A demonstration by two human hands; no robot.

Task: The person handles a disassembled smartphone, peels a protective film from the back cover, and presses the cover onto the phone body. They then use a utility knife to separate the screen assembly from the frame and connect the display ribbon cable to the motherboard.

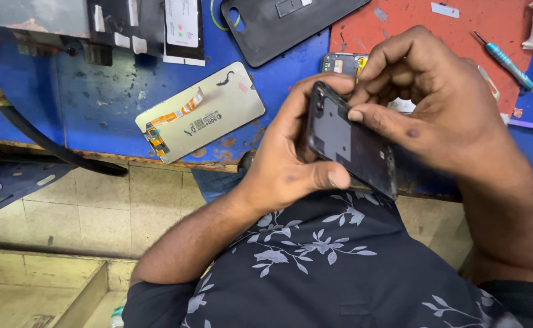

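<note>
**Both hands on a dark phone frame above the table edge**

We see the left hand [291, 161] wrapped around a dark phone frame [351, 143], thumb pressed along its lower long edge and fingers curled behind its top corner. The right hand [436, 103] closes on the same frame from the other side, its thumb lying across the upper long edge and its fingers bent over the far end. The frame is held tilted, its flat inner face turned toward us, in the air just over the worn front edge of the blue table [96, 103] and above the floral shirt [339, 261].

On the table, well apart to the left, a phone display panel [203, 112] lies face down with its orange flex cable showing, one corner close to the table's front edge. A black back cover [278, 24] rests farther back, partly beside a red mat [412, 30]. A blue-handled screwdriver [509, 61] lies on the mat near its right edge. A phone body [342, 62] peeks out just behind the hands. Bare blue surface lies open between the display panel and the hands.
</note>
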